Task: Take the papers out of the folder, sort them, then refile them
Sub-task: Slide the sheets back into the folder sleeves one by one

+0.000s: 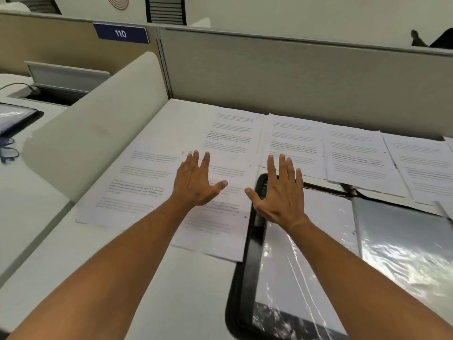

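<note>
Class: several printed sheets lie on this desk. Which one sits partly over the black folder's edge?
The nearest white printed sheet, under the left hand; its right edge overlaps the black folder.

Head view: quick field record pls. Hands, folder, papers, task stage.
left hand: open, fingers spread, empty, above the near-left printed sheets
right hand: open, fingers spread, empty, over the folder's top-left corner
folder: black, lying open on the desk, clear plastic sleeves showing
papers: out of the folder, spread as single printed sheets; a row along the grey partition
contact: cannot tell whether either hand touches paper
task stage: sheets laid out, refiling not yet done
</note>
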The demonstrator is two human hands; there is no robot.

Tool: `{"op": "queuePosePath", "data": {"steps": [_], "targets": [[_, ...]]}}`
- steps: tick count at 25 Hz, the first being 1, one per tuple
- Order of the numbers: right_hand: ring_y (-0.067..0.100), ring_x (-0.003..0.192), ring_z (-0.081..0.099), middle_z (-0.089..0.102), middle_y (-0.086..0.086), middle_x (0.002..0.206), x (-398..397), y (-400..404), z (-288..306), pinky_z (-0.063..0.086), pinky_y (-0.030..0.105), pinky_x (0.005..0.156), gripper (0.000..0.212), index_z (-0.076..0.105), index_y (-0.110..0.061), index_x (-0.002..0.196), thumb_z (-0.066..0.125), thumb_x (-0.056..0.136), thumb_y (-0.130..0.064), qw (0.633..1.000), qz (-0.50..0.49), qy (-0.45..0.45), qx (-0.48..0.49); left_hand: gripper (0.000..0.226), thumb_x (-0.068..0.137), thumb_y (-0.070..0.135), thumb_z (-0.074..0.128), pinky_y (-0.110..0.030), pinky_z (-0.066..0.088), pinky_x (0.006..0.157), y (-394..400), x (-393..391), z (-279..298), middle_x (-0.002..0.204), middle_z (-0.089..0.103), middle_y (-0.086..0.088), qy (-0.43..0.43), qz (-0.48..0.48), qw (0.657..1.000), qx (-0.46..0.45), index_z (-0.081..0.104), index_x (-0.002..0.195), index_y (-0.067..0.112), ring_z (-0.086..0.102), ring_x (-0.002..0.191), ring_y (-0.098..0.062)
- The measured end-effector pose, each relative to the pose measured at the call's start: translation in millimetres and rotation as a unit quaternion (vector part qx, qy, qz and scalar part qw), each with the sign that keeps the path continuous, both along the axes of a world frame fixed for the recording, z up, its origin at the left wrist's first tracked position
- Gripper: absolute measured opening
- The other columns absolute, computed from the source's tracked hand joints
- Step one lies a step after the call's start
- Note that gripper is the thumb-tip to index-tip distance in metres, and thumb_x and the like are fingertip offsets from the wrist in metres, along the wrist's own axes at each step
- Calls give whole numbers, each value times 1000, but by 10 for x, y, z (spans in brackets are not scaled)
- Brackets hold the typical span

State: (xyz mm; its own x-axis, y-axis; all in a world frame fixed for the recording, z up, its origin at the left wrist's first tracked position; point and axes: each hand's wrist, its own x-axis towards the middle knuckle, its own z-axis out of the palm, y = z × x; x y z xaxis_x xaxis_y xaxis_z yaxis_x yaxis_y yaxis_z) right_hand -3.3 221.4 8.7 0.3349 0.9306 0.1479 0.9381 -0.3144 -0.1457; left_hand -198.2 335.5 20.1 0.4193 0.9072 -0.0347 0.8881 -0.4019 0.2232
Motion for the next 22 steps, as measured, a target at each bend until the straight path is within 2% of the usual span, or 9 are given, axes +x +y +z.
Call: {"op": "queuePosePath", "data": {"steps": [6,11,14,16,18,20,22], "targets": [[30,153,-11,-10,13,166,-15,733,-130,-7,49,123,103,-8,-18,158,21,81,-79,1000,-15,2,-27,94,88,67,48,-48,14,119,1006,115,-102,163,5,-14,-20,24,999,-34,6,156,17,6,150,-34],[28,153,2,2,10,167,36,1230,-164,5,51,119,98,-2,-17,159,31,88,-77,996,-26,34,-74,88,87,55,60,-49,29,114,1526,334,-246,155,25,-17,-63,28,995,-68,19,153,15,26,142,-36],[27,147,21,20,10,163,25,1450,-220,15,51,113,102,3,-15,159,24,81,-77,995,-22,36,-88,77,89,49,60,-46,34,107,1728,441,-302,144,37,-19,-74,42,995,-49,29,148,11,34,133,-37],[26,136,36,39,8,153,26,1528,-257,22,52,105,102,7,-13,158,26,81,-77,995,-21,47,-86,70,89,41,61,-43,36,105,1824,496,-288,140,40,-20,-115,72,989,-57,34,145,9,38,131,-37],[25,126,44,49,5,142,41,1559,-287,27,50,97,102,11,-13,157,26,79,-78,995,-31,54,-76,62,90,33,62,-40,39,103,1917,539,-260,138,45,-20,-174,117,974,-90,40,141,6,44,128,-36],[24,122,47,52,4,136,54,1576,-286,28,48,95,102,13,-15,157,25,78,-78,995,-40,56,-73,42,92,26,61,-35,42,96,2018,568,-245,130,55,-16,-219,167,954,-120,53,127,5,52,120,-33],[23,122,46,53,3,134,51,1594,-280,28,48,96,100,12,-16,157,25,79,-77,994,-41,64,-74,10,90,19,60,-30,43,80,2069,578,-246,99,60,-11,-256,187,941,-117,63,92,10,55,94,-27]]}}
